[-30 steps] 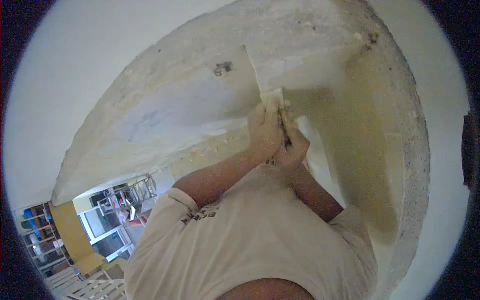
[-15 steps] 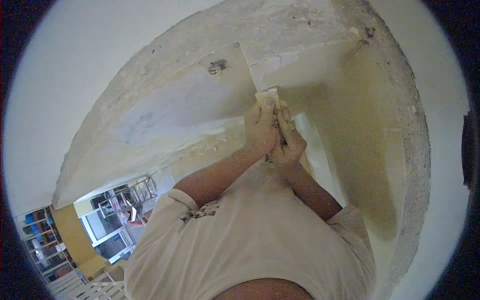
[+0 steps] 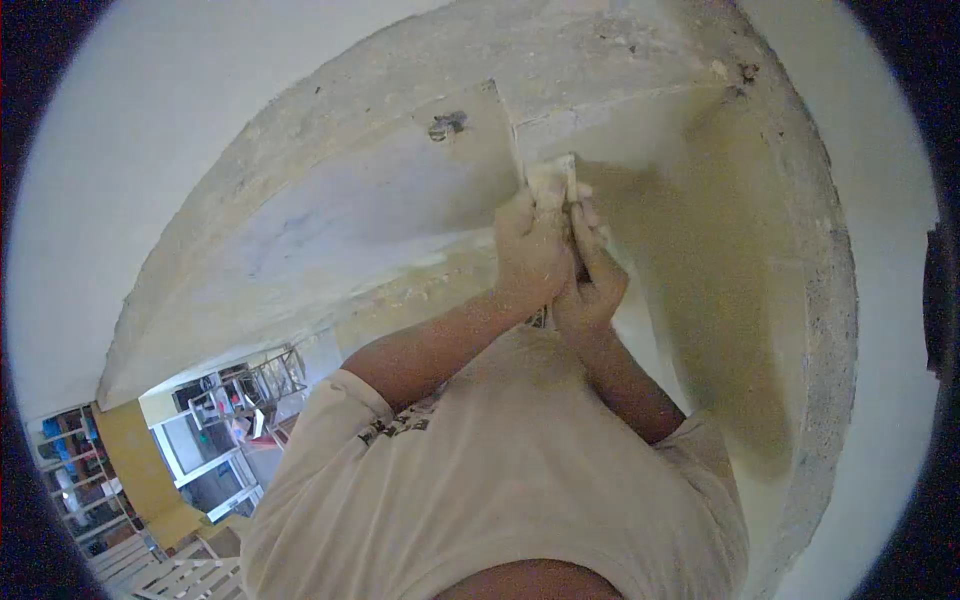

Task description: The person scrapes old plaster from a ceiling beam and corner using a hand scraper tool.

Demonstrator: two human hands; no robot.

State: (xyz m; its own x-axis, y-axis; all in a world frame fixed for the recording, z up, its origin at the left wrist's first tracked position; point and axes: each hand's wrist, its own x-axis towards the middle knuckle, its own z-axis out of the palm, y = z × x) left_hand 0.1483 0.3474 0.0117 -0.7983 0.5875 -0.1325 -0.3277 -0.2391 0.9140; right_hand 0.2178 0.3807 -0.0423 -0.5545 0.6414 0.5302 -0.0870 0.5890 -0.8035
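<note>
My left hand (image 3: 535, 255) and my right hand (image 3: 593, 285) are held close together in front of my chest. Between them they grip a pale, plaster-smeared block (image 3: 553, 183), its far end sticking out beyond my fingers. My left fingers wrap its left side, while the right hand's fingers lie along its right edge. The block is right at the corner line where a whitish patched wall face (image 3: 350, 215) meets a yellowish one (image 3: 710, 230). My palms hide the near part of the block.
A rough hole (image 3: 447, 126) with something dark in it breaks the left wall face. A coarse cement band (image 3: 380, 75) arches around the recess. At lower left are shelves with assorted things (image 3: 80, 480), a yellow panel (image 3: 145, 465), a white-framed window (image 3: 205, 460) and a white slatted piece (image 3: 200, 580).
Both hands and the block have shifted a little to the right and forward. The block has turned slightly, showing more of its right edge. My view has shifted slightly too.
</note>
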